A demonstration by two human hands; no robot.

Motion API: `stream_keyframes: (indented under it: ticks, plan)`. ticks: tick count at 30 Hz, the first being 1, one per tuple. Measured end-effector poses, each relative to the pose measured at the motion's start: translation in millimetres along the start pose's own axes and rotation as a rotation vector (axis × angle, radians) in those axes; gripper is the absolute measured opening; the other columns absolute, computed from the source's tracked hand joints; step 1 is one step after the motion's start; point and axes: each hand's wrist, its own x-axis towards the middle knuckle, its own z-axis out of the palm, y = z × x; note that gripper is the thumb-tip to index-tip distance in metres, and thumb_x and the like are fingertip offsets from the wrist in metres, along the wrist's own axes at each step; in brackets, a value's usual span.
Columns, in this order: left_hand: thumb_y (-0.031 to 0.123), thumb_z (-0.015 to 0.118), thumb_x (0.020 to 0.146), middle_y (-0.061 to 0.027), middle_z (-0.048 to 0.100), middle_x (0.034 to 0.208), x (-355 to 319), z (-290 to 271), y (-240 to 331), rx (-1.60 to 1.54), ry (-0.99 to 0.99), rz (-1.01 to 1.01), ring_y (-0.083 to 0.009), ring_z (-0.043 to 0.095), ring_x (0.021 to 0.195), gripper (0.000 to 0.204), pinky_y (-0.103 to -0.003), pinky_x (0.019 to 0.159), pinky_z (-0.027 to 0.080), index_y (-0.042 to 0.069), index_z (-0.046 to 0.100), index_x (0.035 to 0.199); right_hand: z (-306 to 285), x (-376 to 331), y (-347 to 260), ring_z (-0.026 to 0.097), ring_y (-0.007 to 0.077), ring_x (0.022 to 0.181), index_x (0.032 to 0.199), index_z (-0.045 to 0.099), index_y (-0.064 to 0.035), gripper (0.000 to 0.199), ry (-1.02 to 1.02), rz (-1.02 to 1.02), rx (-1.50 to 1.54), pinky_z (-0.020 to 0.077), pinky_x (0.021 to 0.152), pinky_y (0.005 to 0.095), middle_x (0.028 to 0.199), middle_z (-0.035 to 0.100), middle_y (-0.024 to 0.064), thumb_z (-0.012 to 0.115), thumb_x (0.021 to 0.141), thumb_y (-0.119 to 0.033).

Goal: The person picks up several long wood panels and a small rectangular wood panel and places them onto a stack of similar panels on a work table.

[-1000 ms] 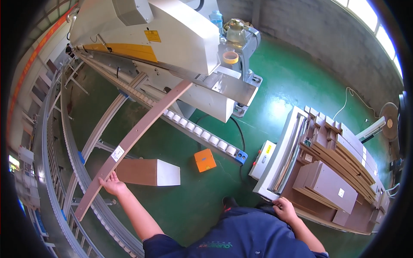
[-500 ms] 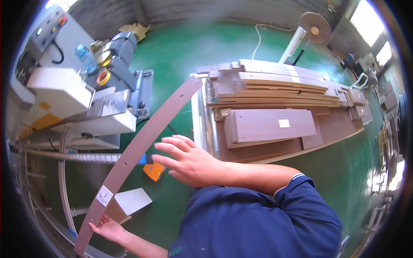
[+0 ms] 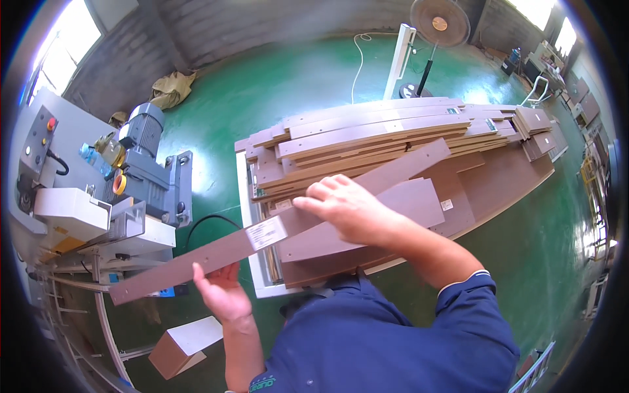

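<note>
A long, narrow brown-mauve board (image 3: 171, 270) with small holes slants across my front, rising toward the right. A white printed label (image 3: 266, 233) is stuck near its middle. My left hand (image 3: 226, 296) holds the lower edge, thumb on the near face and fingers behind. Right of the label, my right hand (image 3: 354, 208) is closed over the board, with its far side hidden. The board's right end is over a pile of similar boards (image 3: 367, 135). Beneath it, a shorter stack of wide panels (image 3: 400, 209) is partly covered.
At left stands a machine with a grey motor (image 3: 142, 131), a control panel (image 3: 38, 141) and a tape roll (image 3: 119, 183). The boards lie on a white-framed support (image 3: 244, 196). A pedestal fan (image 3: 440, 23) stands behind. A white-topped offcut (image 3: 194, 339) rests at lower left.
The board has swung from steeply tilted at left to a flatter slant over the pile. My right hand, open and apart from it before, now grips it; my left hand has moved right and up.
</note>
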Motion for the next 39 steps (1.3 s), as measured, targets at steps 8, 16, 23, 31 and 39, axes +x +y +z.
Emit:
stream_keyframes:
  ticks: [8,16,23,31,39]
  plan:
    - [0.032,0.051,0.099,-0.011,0.062,0.114,22.2,127.3,-118.3,0.066,-0.349,-0.246,-0.0266,0.061,0.104,0.034,-0.042,0.095,0.05,0.005,0.055,0.118,-9.7,-77.4,181.1,0.057,0.0314,0.098,0.111,0.063,-0.0112,0.058,0.164,0.266,0.132,0.0483,0.085,0.0377,0.101,0.061,0.009,0.056,0.059,0.014]
    - [0.027,0.053,0.094,-0.0178,0.05,0.125,82.6,178.0,-209.7,-0.167,-0.15,-0.536,-0.0327,0.049,0.119,0.042,-0.047,0.107,0.039,-0.001,0.044,0.124,-0.1,-110.0,302.3,0.058,0.0329,0.1,0.101,0.065,-0.0084,0.045,0.244,0.505,0.069,0.0464,0.089,0.0388,0.098,0.064,0.0105,0.053,0.063,0.013]
    - [0.031,0.049,0.097,-0.0221,0.042,0.137,120.4,190.9,-248.6,0.162,-0.308,-0.577,-0.0339,0.053,0.117,0.049,-0.046,0.102,0.045,-0.003,0.038,0.13,20.8,-109.3,381.2,0.057,0.0311,0.106,0.103,0.064,-0.0072,0.044,0.234,0.552,-0.005,0.0459,0.091,0.036,0.103,0.065,0.0111,0.05,0.069,0.015]
    - [0.026,0.052,0.097,-0.0157,0.062,0.117,38.2,57.2,-160.3,0.8,-0.386,-0.329,-0.0222,0.064,0.098,0.043,-0.034,0.09,0.048,0.002,0.046,0.132,24.0,-122.6,415.7,0.051,0.0311,0.117,0.111,0.059,-0.0094,0.049,0.061,0.575,-0.163,0.043,0.099,0.0376,0.117,0.06,0.0107,0.057,0.067,0.013]
    - [0.026,0.054,0.095,-0.0069,0.066,0.095,-83.6,-176.1,-102.2,0.797,0.386,-0.31,-0.0155,0.064,0.08,0.025,-0.03,0.07,0.051,0.009,0.057,0.112,16.1,-110.8,407.1,0.054,0.0319,0.109,0.107,0.06,-0.0086,0.05,-0.032,0.538,-0.149,0.0445,0.095,0.0386,0.107,0.061,0.0107,0.075,0.061,0.003]
